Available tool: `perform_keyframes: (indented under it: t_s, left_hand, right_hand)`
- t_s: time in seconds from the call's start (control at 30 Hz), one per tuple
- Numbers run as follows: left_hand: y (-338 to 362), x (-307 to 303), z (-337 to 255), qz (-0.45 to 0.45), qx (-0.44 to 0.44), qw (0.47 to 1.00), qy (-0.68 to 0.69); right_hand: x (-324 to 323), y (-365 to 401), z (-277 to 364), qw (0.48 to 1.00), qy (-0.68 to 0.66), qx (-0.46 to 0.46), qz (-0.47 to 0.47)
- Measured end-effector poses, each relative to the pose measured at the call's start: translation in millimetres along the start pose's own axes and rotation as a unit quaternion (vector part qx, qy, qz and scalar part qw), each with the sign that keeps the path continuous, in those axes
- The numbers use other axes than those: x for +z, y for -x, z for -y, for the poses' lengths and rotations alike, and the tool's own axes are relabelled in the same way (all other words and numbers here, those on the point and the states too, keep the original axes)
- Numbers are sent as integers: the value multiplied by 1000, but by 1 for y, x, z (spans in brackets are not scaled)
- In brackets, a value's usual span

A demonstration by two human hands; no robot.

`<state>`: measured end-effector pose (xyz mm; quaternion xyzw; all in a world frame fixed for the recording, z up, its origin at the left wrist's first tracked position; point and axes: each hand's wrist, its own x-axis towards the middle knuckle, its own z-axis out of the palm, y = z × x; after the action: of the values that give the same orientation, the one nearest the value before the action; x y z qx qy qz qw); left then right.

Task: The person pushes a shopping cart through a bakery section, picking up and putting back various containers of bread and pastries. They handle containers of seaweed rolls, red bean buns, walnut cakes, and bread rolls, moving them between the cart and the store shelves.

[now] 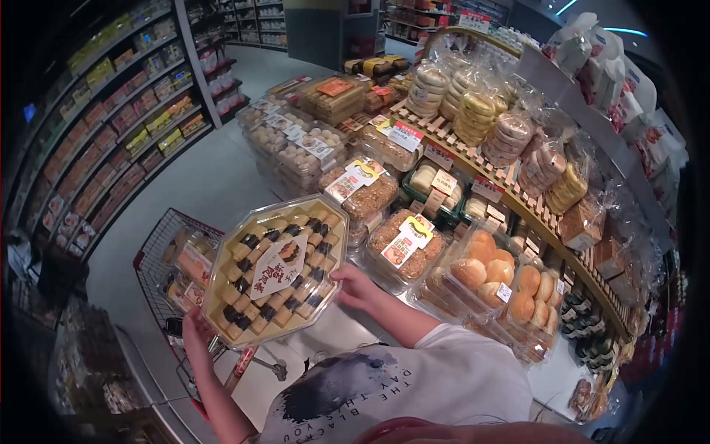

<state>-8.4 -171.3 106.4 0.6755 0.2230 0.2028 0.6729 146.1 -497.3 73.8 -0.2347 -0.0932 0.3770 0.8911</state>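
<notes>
A large clear plastic box of black-and-beige cookies [251,311], with a pale diamond-shaped label on its lid, is held up in front of me. My left hand [195,331] grips its lower left edge, the fingers partly hidden under the box. On the opposite side, my right hand [353,287] is closed on the right edge, thumb near the rim. The box tilts toward me, above the floor between a shopping cart [164,244] and the bakery display.
Packed goods [194,263] lie in the cart at left. Ahead are clear boxes of crumb-topped pastries [405,248], boxed round buns [484,270] and stacked boxes of small round pastries [296,144]. A slatted wooden shelf [510,174] bears bagged breads. Stocked shelves [111,111] line the left.
</notes>
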Motion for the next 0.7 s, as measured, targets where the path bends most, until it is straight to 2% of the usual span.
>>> perform_keyframes:
  t_s: [0.03, 0.07, 0.13, 0.17, 0.27, 0.4, 0.47, 0.57, 0.6, 0.63, 0.7]
  left_hand:
    - [-3, -14, 5, -52, 6, 999, -12]
    - [-6, -29, 9, -83, 10, 989, -119]
    - [-6, -53, 13, -132, 8, 935, -328]
    - [-5, -58, 26, -162, 52, 917, -360]
    - [-4, -79, 47, -138, 25, 807, -574]
    - [-7, -91, 39, -70, -169, 780, -599]
    - [-14, -102, 46, -51, -198, 802, -562]
    - [-24, -106, 42, 19, -204, 797, -568]
    - [-27, -104, 39, 34, -203, 786, -584]
    - [-28, -102, 35, 30, -202, 785, -585]
    - [-34, -101, 29, 27, -211, 783, -585]
  right_hand:
    - [3, -12, -4, 1000, 2, 15, 3]
    - [9, -23, -8, 1000, -8, 26, 12]
    - [24, -43, -14, 998, -29, 44, 24]
    - [24, -54, -22, 998, -29, 44, 39]
    - [38, -79, -40, 999, -21, 42, 28]
    - [53, -106, -62, 998, 30, 42, 44]
    - [84, -123, -65, 997, 25, 79, -3]
    - [87, -156, -89, 992, 99, 37, -74]
    - [88, -165, -94, 994, 93, 26, -58]
    - [94, -172, -96, 988, 121, 4, -94]
    - [92, -200, -101, 981, 170, -23, -88]
